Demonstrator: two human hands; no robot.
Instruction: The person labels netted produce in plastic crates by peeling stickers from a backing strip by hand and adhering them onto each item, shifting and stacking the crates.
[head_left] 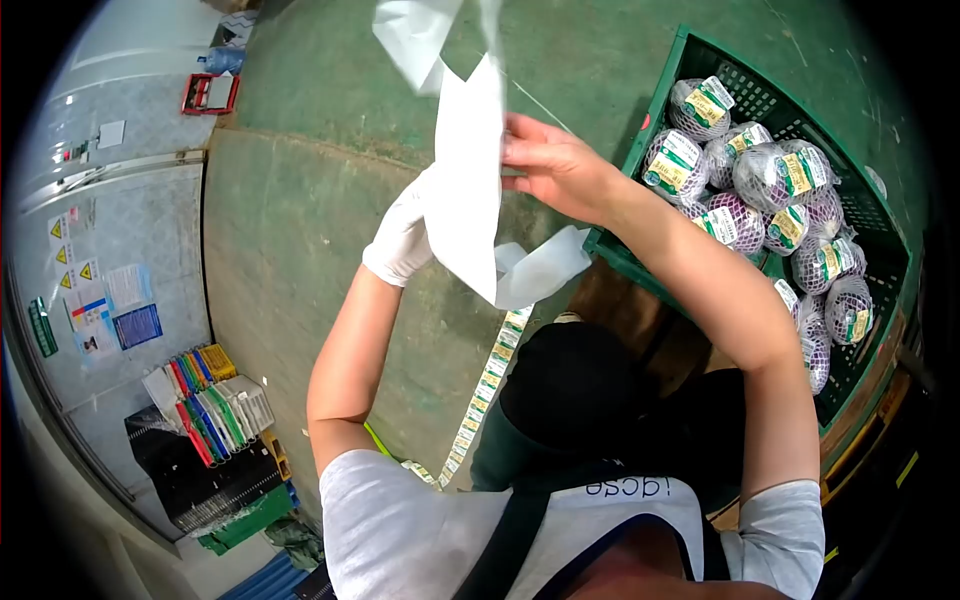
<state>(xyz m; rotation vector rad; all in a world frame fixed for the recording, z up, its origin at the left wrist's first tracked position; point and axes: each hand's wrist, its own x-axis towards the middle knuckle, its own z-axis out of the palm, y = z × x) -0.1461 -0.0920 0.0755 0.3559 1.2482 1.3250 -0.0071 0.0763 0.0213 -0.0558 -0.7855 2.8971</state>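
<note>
A long white paper strip [465,180] stands in front of me, its surface blank on the side facing me, and it curls into a loop at the bottom right. My left hand [405,228], in a white glove, grips the strip's left edge; its fingertips are hidden behind the paper. At the opposite edge my bare right hand [560,165] has its fingers bent against the paper, tips partly covered. Below the loop hangs a narrow strip of printed labels [485,390], running down to the floor. Whether both strips are one piece I cannot tell.
A green plastic crate [655,105] at the right holds several labelled, net-wrapped purple round items [800,170]. Colourful folders [205,415] stand on a black crate [215,485] at lower left. A grey door [120,270] with notices is on the left, above green floor [300,220].
</note>
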